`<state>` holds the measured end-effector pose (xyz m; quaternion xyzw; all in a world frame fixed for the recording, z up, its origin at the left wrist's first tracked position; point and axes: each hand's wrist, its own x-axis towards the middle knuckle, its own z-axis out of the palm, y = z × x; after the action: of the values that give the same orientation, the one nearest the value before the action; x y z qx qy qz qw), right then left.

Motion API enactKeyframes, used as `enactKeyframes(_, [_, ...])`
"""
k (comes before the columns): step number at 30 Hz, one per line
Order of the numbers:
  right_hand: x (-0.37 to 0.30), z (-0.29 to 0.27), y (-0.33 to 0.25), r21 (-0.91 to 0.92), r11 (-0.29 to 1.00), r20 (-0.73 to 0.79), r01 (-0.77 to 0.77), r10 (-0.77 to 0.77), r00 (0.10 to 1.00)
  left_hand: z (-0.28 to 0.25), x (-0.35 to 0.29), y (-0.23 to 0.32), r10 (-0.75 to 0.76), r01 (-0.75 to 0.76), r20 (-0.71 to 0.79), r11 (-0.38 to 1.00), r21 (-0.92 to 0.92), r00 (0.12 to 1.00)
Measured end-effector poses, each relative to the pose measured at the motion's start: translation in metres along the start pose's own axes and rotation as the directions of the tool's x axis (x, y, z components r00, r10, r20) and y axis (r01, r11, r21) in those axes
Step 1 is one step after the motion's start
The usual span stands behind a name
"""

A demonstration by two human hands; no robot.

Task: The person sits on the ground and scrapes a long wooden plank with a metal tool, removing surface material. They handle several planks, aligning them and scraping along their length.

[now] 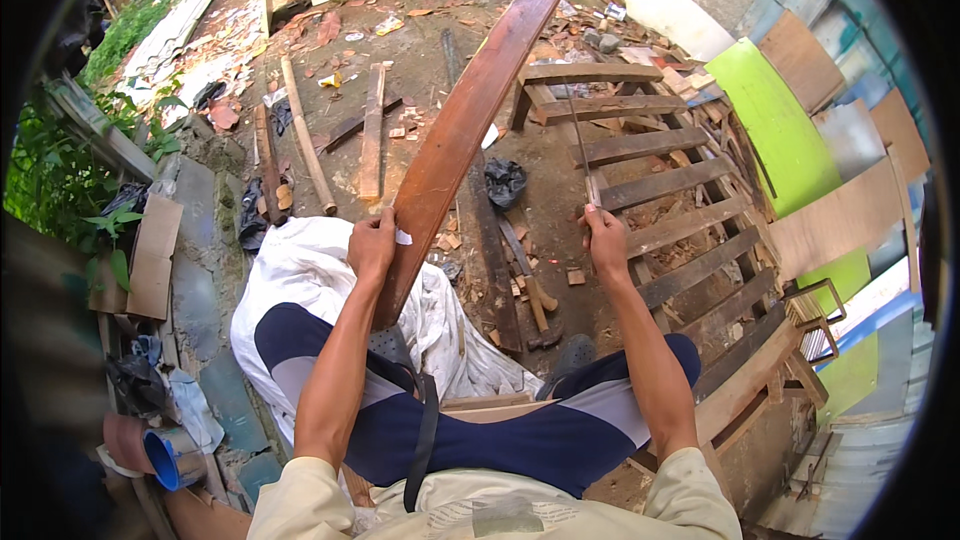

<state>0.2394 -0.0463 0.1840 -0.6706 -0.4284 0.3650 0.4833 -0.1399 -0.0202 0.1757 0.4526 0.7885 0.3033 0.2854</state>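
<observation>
A long reddish-brown wooden plank (470, 125) stands tilted up and to the right in front of me. My left hand (372, 243) is closed on its left edge near the lower end. By that thumb a small white scrap (403, 237) shows against the wood. My right hand (604, 240), apart from the plank, is closed round a long thin blade-like tool (577, 135) pointing upward; its exact kind is too slim to make out. The plank's lower end is over a white cloth sheet (290, 270) by my left leg.
A slatted wooden frame (660, 180) lies to the right. A hammer (530, 275), loose sticks (305, 135) and black plastic bags (505, 182) are on the dirt ground. Green and brown boards (780, 130) line the right wall. A blue bucket (172, 458) sits at lower left.
</observation>
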Motion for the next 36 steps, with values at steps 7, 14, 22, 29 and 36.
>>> enactKeyframes(7, [-0.083, -0.05, -0.002, 0.063, 0.956, -0.143, 0.288, -0.277, 0.95, 0.04, -0.02, 0.022, 0.068, -0.079, 0.116, 0.993, 0.09, 0.991])
enactKeyframes(14, [-0.119, -0.058, 0.016, -0.028, 0.937, -0.057, 0.347, -0.348, 0.936, 0.102, -0.024, 0.046, 0.143, -0.211, 0.289, 0.952, 0.22, 0.947])
enactKeyframes(22, [-0.12, -0.043, 0.015, 0.009, 0.94, -0.013, 0.34, -0.34, 0.94, 0.154, -0.03, 0.07, 0.234, -0.401, 0.483, 0.873, 0.277, 0.844])
enactKeyframes(29, [-0.121, -0.047, 0.038, -0.023, 0.947, -0.028, 0.32, -0.321, 0.947, 0.177, -0.063, 0.052, 0.23, -0.439, 0.553, 0.853, 0.281, 0.801])
enactKeyframes(36, [-0.134, -0.041, 0.074, 0.12, 0.986, 0.067, 0.12, -0.128, 0.989, 0.2, -0.047, 0.037, 0.284, -0.514, 0.622, 0.828, 0.224, 0.73])
